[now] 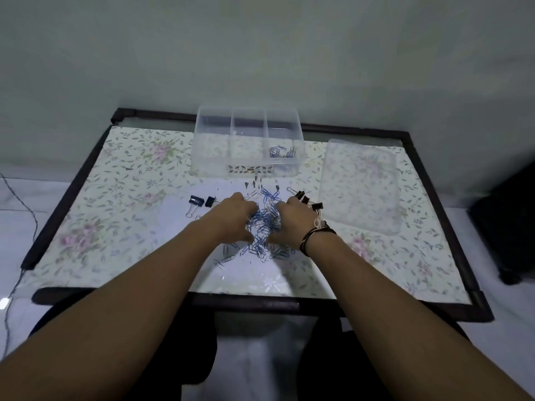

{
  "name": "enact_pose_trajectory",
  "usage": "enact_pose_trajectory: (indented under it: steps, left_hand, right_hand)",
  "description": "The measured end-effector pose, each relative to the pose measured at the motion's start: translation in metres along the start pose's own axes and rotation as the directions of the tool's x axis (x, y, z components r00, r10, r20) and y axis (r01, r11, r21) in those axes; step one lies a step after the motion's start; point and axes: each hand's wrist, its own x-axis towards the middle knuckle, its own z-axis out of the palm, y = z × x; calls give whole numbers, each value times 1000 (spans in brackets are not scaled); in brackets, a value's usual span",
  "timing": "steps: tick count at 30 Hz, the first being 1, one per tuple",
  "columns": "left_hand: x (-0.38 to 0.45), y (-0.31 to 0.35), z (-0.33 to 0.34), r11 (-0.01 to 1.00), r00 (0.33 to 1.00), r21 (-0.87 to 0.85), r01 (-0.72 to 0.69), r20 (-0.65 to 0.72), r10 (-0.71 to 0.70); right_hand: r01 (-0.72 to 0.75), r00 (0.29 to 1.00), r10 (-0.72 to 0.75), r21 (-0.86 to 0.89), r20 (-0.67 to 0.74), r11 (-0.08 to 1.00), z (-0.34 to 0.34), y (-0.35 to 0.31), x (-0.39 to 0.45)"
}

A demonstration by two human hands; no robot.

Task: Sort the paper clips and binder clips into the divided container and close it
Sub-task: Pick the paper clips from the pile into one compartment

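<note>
A heap of blue paper clips [265, 224] lies in the middle of the table. My left hand [233, 218] and my right hand [292, 221] lie on either side of the heap, fingers curled into the clips. Two black binder clips [201, 201] lie left of the heap and several more binder clips [309, 201] lie just beyond my right hand. The clear divided container [249, 169] stands open at the back; its right compartment holds some paper clips [280, 151], the other two look empty. Its clear lid [362, 186] lies flat to the right.
The table [115, 198] has a floral cover and a dark raised frame. A white wall stands right behind the container. A cable [26, 209] hangs off to the left, and a dark object [509, 227] stands on the floor at the right.
</note>
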Motion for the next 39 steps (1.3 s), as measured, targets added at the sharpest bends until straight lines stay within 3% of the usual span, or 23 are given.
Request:
enact_pose_trajectory:
  steps: [4,9,14,20,23,26,29,31,33,36,39]
  left_hand:
    - [15,1,6,1000,997,-11,-6,-80,5]
    - [32,0,9,999,988,-5,-36,-151,35]
    - [37,-1,3,998,984,12,-61,-169,62]
    - [28,-11,-15,980,964,-185,-72,-266,21]
    - [20,-11,-31,937,940,-338,-89,-339,-32]
    - [18,-7,-49,879,907,-460,-128,-412,-83]
    - [30,3,-69,825,864,-537,-179,-487,-129]
    - [45,10,-82,807,848,-556,-197,-510,-145]
    - [66,17,-93,817,834,-542,-199,-532,-150]
    - [100,26,-102,859,820,-485,-163,-551,-155]
    - [128,29,-102,894,842,-436,-103,-517,-155]
  right_hand:
    - [29,999,-29,-3,12,1000,12,-1,12]
    - [94,990,-88,46,-108,995,18,-4,25]
    - [62,991,-50,100,-126,993,5,-2,28]
    - [8,984,42,281,-174,960,-22,12,17]
    - [-21,972,134,493,-195,870,-40,21,8]
    - [-32,954,231,702,-191,712,-60,32,9]
    - [-16,932,307,824,-193,567,-83,41,27]
    - [-20,919,344,849,-193,527,-96,45,47]
    - [-49,900,385,832,-203,552,-107,48,74]
    - [-120,869,409,680,-280,723,-117,47,113]
    - [-170,894,352,515,-279,840,-121,41,130]
